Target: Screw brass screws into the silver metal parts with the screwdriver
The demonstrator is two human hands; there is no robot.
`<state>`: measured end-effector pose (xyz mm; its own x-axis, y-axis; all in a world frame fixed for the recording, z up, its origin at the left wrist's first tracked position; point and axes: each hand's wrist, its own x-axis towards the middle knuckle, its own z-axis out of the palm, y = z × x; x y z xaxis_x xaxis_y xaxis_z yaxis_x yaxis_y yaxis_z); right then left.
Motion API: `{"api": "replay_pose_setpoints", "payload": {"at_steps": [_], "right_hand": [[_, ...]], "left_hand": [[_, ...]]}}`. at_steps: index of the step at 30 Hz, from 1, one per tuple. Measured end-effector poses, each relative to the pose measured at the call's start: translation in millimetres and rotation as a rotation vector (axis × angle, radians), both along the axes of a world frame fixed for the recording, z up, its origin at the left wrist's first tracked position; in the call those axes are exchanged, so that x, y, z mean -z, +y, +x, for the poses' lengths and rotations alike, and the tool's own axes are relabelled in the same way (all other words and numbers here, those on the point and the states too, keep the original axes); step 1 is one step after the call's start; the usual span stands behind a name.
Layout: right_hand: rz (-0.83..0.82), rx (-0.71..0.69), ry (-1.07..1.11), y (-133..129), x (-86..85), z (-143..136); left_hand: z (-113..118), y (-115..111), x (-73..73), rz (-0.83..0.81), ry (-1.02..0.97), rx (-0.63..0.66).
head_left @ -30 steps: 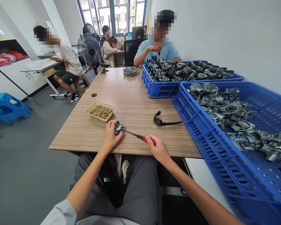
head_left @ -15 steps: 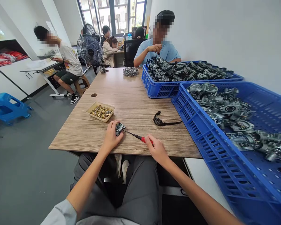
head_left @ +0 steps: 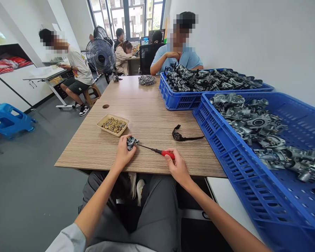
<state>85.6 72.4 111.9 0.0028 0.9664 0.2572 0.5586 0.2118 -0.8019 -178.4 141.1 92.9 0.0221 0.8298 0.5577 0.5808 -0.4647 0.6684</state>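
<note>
My left hand point(head_left: 124, 153) is closed around a small grey metal casting point(head_left: 131, 141), which looks like a carburetor body, near the table's front edge. My fingers cover part of it. In my right hand point(head_left: 177, 166) is a screwdriver point(head_left: 168, 154) with a red handle and a long dark shaft, held by the handle. The shaft points left and its tip meets the right side of the casting; whether it sits in a screw is too small to tell. Just beyond my left hand stands a beige tray point(head_left: 99, 125) of brass-coloured and silvery small parts.
A black wristwatch point(head_left: 182, 137) lies on the wooden table point(head_left: 144, 115). To the right, a blue crate point(head_left: 225, 154) of metal castings stands in front of another blue crate point(head_left: 173, 101). A person point(head_left: 160, 57) sits across the table. A clear bowl point(head_left: 147, 80) holds small parts.
The casting has turned and shifted slightly left in my left hand. My right hand and the screwdriver have moved a little to the right, and its handle shows more.
</note>
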Motion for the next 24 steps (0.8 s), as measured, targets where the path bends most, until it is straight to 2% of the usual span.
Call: {"api": "replay_pose_setpoints", "payload": {"at_steps": [16, 24], "right_hand": [[0.02, -0.006, -0.016, 1.1, 1.9, 0.9], [-0.01, -0.031, -0.028, -0.6, -2.5, -0.7]], "left_hand": [[0.6, -1.4, -1.4, 0.012, 0.042, 0.02], [-0.3, -1.2, -1.5, 0.014, 0.064, 0.042]]}}
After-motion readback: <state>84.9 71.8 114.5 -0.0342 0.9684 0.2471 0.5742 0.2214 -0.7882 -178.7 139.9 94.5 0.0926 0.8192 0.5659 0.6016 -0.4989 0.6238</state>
